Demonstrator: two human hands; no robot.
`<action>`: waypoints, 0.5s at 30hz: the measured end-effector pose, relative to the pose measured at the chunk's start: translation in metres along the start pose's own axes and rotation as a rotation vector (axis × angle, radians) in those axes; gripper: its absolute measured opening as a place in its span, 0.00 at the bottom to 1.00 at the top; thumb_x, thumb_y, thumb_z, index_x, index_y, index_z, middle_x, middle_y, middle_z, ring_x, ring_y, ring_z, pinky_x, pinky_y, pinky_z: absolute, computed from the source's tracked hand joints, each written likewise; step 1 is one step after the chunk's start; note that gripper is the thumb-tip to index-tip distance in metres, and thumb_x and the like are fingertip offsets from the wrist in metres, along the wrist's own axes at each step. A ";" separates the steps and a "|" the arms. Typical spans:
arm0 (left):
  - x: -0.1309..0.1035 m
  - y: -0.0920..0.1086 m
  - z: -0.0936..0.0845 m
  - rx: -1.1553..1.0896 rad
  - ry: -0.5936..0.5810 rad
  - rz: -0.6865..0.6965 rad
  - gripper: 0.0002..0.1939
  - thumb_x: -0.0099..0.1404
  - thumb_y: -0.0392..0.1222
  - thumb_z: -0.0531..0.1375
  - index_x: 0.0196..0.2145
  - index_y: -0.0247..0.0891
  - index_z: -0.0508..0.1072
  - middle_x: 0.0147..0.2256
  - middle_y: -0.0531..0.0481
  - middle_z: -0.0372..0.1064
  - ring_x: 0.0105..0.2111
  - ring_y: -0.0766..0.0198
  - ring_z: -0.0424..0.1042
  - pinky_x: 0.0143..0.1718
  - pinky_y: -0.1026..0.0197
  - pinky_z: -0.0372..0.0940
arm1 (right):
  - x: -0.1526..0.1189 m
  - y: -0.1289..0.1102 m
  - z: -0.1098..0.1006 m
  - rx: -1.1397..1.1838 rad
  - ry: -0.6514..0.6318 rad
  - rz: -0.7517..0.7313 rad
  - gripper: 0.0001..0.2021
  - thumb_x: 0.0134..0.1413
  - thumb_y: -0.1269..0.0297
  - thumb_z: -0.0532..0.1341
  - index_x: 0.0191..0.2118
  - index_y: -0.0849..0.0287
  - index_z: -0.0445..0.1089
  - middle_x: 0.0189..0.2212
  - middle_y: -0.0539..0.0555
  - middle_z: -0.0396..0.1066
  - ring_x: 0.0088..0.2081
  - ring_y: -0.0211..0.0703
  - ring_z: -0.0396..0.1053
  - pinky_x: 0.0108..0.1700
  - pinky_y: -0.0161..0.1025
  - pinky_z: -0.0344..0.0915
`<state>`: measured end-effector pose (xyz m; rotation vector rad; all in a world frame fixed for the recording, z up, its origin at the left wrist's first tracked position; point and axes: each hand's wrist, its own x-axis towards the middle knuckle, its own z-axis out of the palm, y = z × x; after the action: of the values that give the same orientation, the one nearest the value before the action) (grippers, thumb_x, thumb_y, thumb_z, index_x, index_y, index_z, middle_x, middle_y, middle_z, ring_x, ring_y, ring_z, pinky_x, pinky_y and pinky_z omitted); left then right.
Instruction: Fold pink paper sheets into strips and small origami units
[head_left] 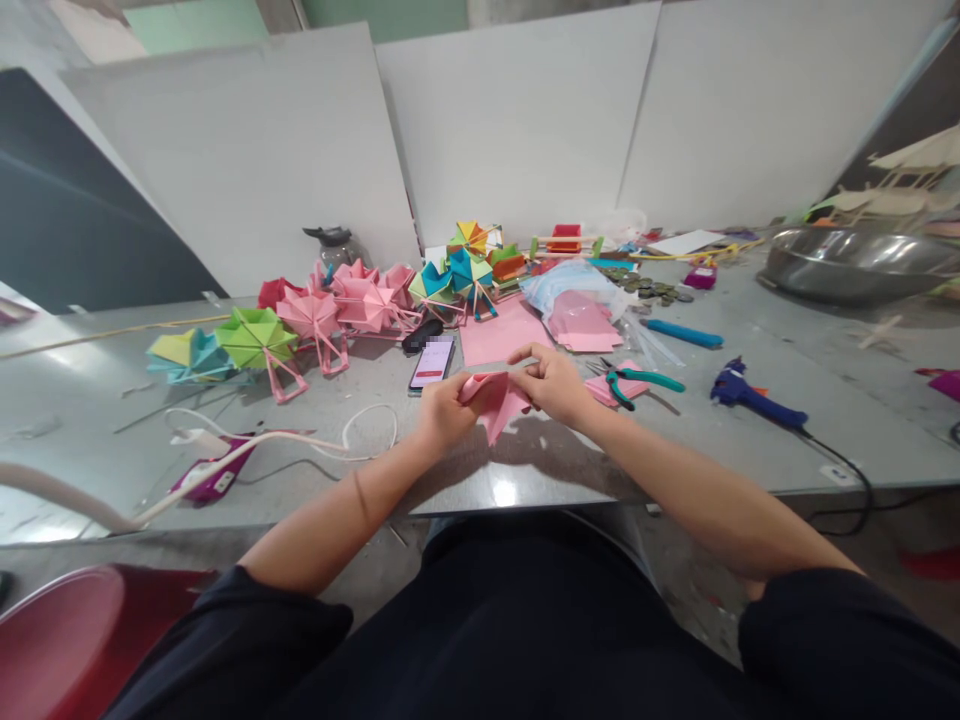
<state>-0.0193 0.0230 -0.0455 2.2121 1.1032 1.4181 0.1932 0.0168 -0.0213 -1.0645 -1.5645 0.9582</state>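
Between my hands, just above the table's front part, is a folded piece of pink paper (493,408) with a pointed flap hanging down. My left hand (445,408) grips its left side, thumb on top. On the right side, my right hand (551,384) pinches the paper between thumb and fingers. A flat sheet of pink paper (501,335) lies on the table just behind. Left of it rests a phone (433,364) with its screen lit. Pliers with teal handles (649,380) lie on pink paper pieces to the right of my right hand.
Folded paper models (311,315) in several colours stand at the back left. A plastic bag (574,290), a blue-handled cutter (684,333), a blue glue gun (757,395) and a metal bowl (855,265) lie rightward. A purple power strip (217,480) with a white cable sits front left.
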 end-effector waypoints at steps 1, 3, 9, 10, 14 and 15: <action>0.000 0.000 0.000 -0.005 -0.007 -0.008 0.11 0.68 0.51 0.69 0.36 0.40 0.83 0.22 0.56 0.67 0.23 0.65 0.61 0.26 0.60 0.58 | 0.001 -0.001 0.000 0.072 -0.036 0.034 0.18 0.55 0.52 0.70 0.46 0.56 0.72 0.15 0.42 0.67 0.16 0.39 0.64 0.20 0.35 0.58; -0.001 0.000 0.001 -0.017 0.001 -0.023 0.11 0.68 0.51 0.68 0.36 0.41 0.83 0.23 0.55 0.68 0.23 0.64 0.62 0.26 0.59 0.58 | 0.001 -0.001 -0.001 0.193 -0.106 0.044 0.19 0.54 0.50 0.70 0.45 0.57 0.73 0.16 0.43 0.69 0.17 0.40 0.68 0.21 0.35 0.61; 0.000 0.011 -0.003 -0.047 0.067 -0.037 0.16 0.70 0.54 0.68 0.30 0.41 0.80 0.22 0.54 0.68 0.23 0.64 0.61 0.25 0.58 0.57 | 0.000 0.000 0.000 0.304 -0.224 -0.068 0.21 0.53 0.46 0.75 0.43 0.58 0.78 0.25 0.50 0.77 0.25 0.40 0.74 0.30 0.39 0.71; 0.000 0.013 -0.005 -0.054 0.071 -0.034 0.16 0.70 0.54 0.68 0.29 0.41 0.79 0.22 0.54 0.68 0.23 0.65 0.61 0.25 0.59 0.57 | 0.000 0.001 0.002 0.295 -0.215 -0.089 0.22 0.53 0.45 0.76 0.43 0.58 0.78 0.26 0.50 0.77 0.26 0.41 0.74 0.31 0.40 0.72; -0.003 0.013 -0.004 -0.108 0.063 -0.029 0.14 0.70 0.52 0.68 0.31 0.39 0.80 0.22 0.56 0.66 0.23 0.66 0.60 0.25 0.60 0.57 | -0.003 0.003 0.007 0.235 -0.160 -0.173 0.24 0.55 0.39 0.74 0.41 0.56 0.78 0.27 0.49 0.74 0.26 0.39 0.69 0.30 0.40 0.69; -0.005 0.011 -0.003 -0.138 0.047 -0.038 0.13 0.69 0.50 0.69 0.31 0.40 0.79 0.22 0.56 0.66 0.23 0.66 0.59 0.25 0.60 0.57 | -0.004 0.004 0.009 0.219 -0.143 -0.193 0.24 0.55 0.38 0.74 0.40 0.56 0.78 0.27 0.49 0.73 0.26 0.38 0.68 0.30 0.39 0.68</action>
<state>-0.0180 0.0119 -0.0408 2.0619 1.0243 1.4895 0.1862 0.0131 -0.0280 -0.6928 -1.6029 1.0620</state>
